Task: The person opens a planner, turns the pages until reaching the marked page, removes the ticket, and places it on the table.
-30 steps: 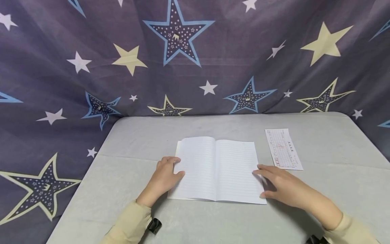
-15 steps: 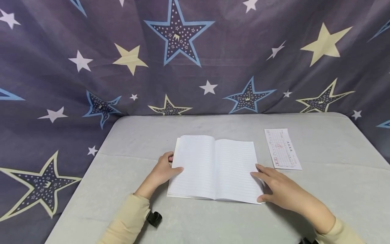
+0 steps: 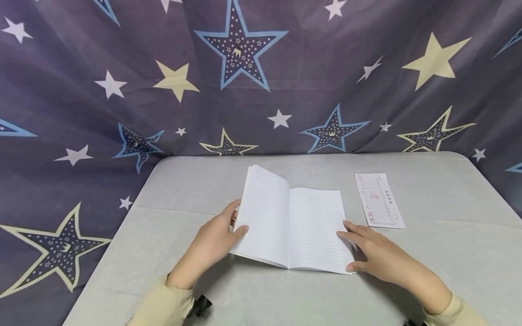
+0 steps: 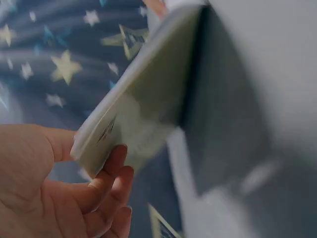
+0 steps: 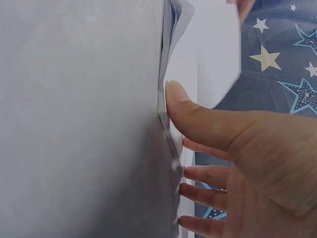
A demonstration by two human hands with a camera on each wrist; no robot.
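Observation:
A lined notebook [image 3: 314, 231] lies spread on the grey table, its left half raised and tilted up. My left hand [image 3: 216, 240] grips the outer edge of that half, thumb on the page and fingers behind it. In the left wrist view the fingers of the left hand [image 4: 94, 193] press against the pale yellowish cover [image 4: 133, 124], which has dark marks near its edge. At the right page's outer edge, my right hand [image 3: 379, 253] touches the notebook with thumb and fingertips. Its fingers [image 5: 205, 196] are fairly straight along the edge in the right wrist view.
A printed paper slip [image 3: 379, 199] with red marks lies beyond the right hand. A dark star-patterned cloth [image 3: 261, 104] hangs behind the grey table [image 3: 285, 299]. Dark wrist-worn devices show below both sleeves.
The left hand's fingers have slipped behind the notebook's left half and lifted it, tilting it up off the table. My right hand has barely moved at the right edge.

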